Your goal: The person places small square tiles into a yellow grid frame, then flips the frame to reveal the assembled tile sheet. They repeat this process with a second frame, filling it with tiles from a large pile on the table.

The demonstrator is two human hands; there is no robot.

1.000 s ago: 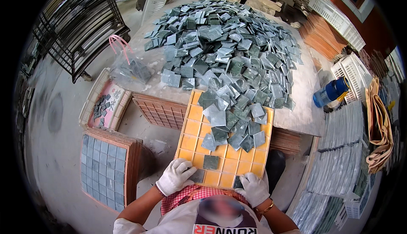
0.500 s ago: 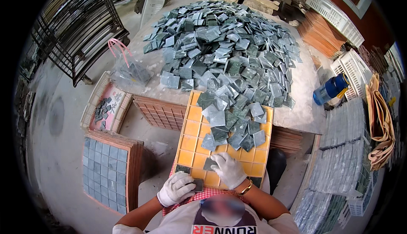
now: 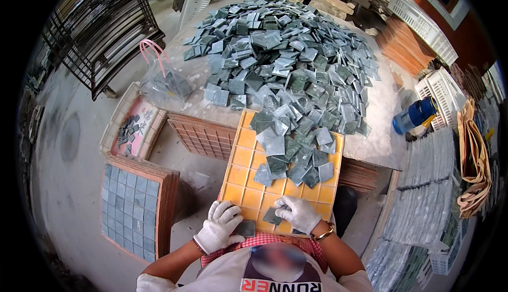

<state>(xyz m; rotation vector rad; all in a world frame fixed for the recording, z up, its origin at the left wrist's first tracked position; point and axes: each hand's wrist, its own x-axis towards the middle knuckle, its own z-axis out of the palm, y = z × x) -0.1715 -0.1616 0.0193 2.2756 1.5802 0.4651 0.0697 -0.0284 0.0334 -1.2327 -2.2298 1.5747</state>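
A yellow gridded tray [image 3: 241,168] is tilted up from my lap, its far end against a large pile of square grey-green stone tiles [image 3: 296,48]. Loose tiles spill down onto its upper right part. My right hand [image 3: 300,215], in a white glove, pinches one stone tile [image 3: 273,216] over the lower grid cells. At the tray's near left corner lies my gloved left hand [image 3: 219,227], fingers stretched out. Beside its thumb, a dark tile [image 3: 245,228] sits in a bottom cell. Another dark tile shows partly under the left fingers.
To my left stands a stack of tile-filled trays [image 3: 129,207], with a cream basket [image 3: 109,133] of small pieces behind it. A clear bag [image 3: 166,84] lies by the pile. At right are a blue bottle [image 3: 415,115], brown paper [image 3: 466,159] and wrapped tile stacks [image 3: 423,181].
My right hand has shifted right and slightly nearer with the tile, which is now turned at an angle. My left hand's fingers have spread and moved a little farther up the tray's corner.
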